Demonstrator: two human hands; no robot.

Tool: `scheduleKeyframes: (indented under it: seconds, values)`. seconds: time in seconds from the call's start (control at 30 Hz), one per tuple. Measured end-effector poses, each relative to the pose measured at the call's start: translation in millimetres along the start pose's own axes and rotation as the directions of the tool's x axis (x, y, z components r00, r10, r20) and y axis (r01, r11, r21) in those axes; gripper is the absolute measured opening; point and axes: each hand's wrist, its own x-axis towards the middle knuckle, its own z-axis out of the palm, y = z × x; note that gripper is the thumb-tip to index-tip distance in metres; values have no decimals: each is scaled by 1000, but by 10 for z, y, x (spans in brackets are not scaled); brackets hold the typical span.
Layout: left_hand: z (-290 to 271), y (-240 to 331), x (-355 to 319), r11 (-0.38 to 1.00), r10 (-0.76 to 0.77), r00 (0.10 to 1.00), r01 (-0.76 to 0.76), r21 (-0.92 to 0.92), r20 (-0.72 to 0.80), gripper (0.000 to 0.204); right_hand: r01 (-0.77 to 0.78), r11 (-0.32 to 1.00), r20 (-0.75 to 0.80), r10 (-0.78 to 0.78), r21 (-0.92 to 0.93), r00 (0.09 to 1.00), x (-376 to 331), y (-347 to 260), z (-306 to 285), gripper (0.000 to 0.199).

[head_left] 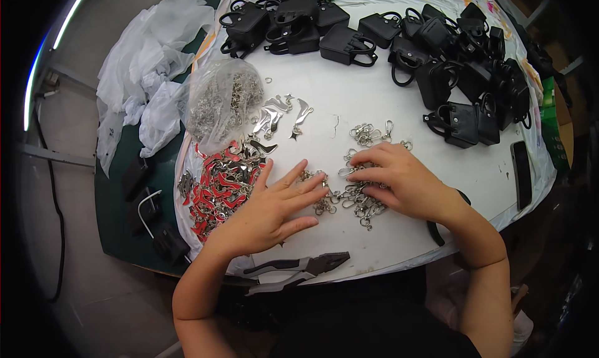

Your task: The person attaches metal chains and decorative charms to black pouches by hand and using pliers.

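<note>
Head cam: L hand (265, 211) flat, fingers spread, holding nothing, fingertips touching shiny metal clasps (352, 193) heaped mid-table. R hand (399, 177) curled over the heap; grip can't tell. Red enamel charms (221, 186) piled left. Clear plastic bag (221, 102) w/ silver clasps. Approx 4 silver dolphin charms (281, 115). 1 pliers (299, 269). Many black mini handbags (437, 52). 1 phone (521, 174).

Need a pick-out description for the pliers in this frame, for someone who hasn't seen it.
Start at the white table and go to its near edge, just below the left hand. The pliers lie flat there, jaws pointing right. They are the only long tool with grey-and-black handles; everything nearby is small metal clasps or red charms.
</note>
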Motion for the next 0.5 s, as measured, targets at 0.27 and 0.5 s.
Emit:
scheduleKeyframes:
  seconds: [0.27,0.5]
  values:
    - [-458,-450,54,945,-326,674,222,-240,-663,20,-64,996,-151,73,66,986,-86,57,3,16]
    - [-864,-947,230,802,-252,546,580,143,-799,9,-53,996,-244,69,74,967,-86,125,-10,14]
